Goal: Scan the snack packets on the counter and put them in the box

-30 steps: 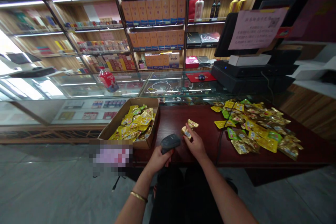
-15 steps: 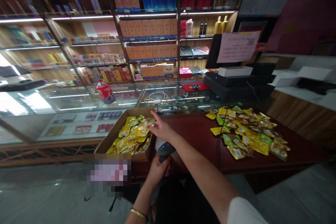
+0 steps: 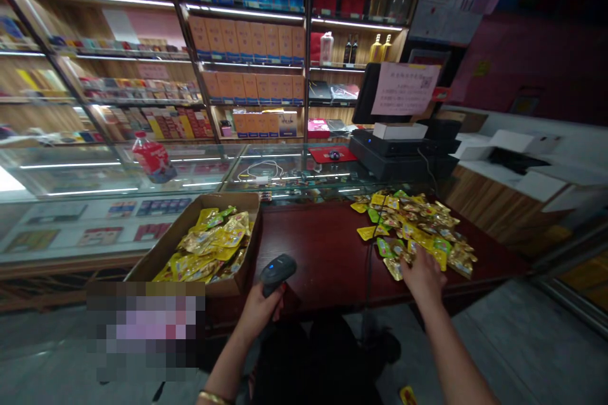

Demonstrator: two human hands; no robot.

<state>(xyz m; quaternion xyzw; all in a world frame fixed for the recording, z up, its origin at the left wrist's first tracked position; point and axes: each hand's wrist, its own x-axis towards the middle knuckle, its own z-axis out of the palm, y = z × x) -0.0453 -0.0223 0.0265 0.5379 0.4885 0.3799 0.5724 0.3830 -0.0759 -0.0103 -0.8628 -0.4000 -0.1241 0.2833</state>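
Observation:
My left hand [image 3: 260, 311] is wrapped around the handle of a dark barcode scanner [image 3: 278, 271], a blue light showing on its head. It is held up over the near part of the counter. On the right, my right hand [image 3: 424, 277] reaches to the near edge of a pile of small yellow, gold and green snack packets [image 3: 412, 220]. Its fingers are bent and apart, with the tips at the packets and partly hidden among them. A cardboard box [image 3: 256, 212] to the left of the scanner holds more such packets [image 3: 209, 247].
The dark red counter [image 3: 308, 240] carries the box and pile. A cable [image 3: 369, 285] hangs over its front edge. Behind are a glass display case [image 3: 199, 171] with a red-labelled bottle [image 3: 152, 158], a mouse [image 3: 334, 155] and a monitor [image 3: 368, 98]. One packet [image 3: 407, 395] lies below on the floor.
My right hand has moved from beside the cardboard box across to the packet pile on the right. My left hand still grips the barcode scanner. The view has shifted to the right.

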